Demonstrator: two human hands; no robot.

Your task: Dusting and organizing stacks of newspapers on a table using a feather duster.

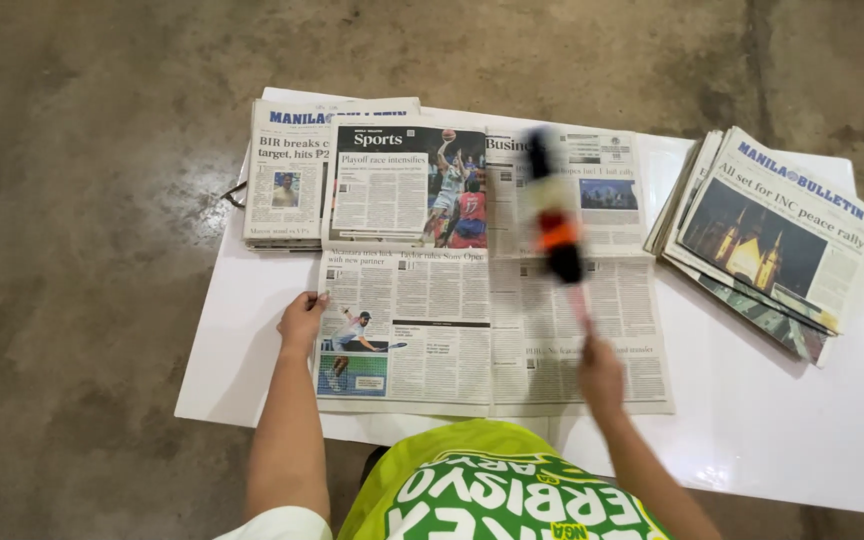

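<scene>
Fingers of your left hand are lying flat and slightly spread, pressing down on the left edge of the open newspaper. Your right hand is closing its fingers around the thin handle of a duster-like tool, which is blurring above the paper's right-hand page; its head is showing dark, pale and orange bands, too smeared to make out more. You are keeping the open newspaper spread across two pages in the middle of the white board, with its lower edge near your body and your green printed garment.

Just beyond the open sheet, at its upper left, a folded stack of newspapers is lying on the board, partly overlapped by the open pages. Well apart, at the board's right side, a second fanned stack of newspapers is resting at an angle. The board is sitting on a mottled concrete floor.
</scene>
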